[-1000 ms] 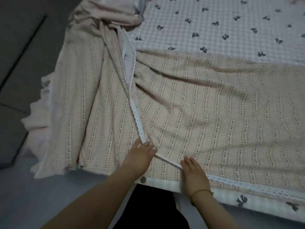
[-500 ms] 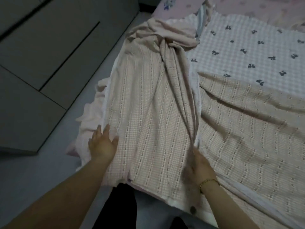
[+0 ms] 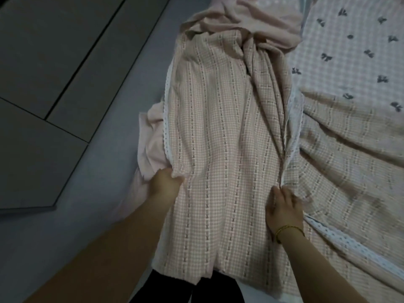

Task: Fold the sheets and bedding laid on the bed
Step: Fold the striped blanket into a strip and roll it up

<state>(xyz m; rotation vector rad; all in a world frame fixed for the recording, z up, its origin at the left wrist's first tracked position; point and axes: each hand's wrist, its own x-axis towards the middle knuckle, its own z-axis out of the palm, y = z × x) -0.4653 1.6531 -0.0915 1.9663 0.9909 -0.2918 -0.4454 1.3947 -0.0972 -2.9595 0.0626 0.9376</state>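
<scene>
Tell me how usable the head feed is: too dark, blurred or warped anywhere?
Head view: dim, flat light, no glare, yet the checked sheet and its lace trim read clearly. Head view: the right hand is slightly soft, the left hand crisper. Head view: the panel seams at left look straight, so little warping shows.

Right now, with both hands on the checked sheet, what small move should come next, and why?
Probably pull both hands gently apart and toward the body to tauten the panel. The left hand grips the checked sheet at its lace edge, the right hand pinches the gathered fold, and the far end is bunched, with creases running down between the hands.
</scene>
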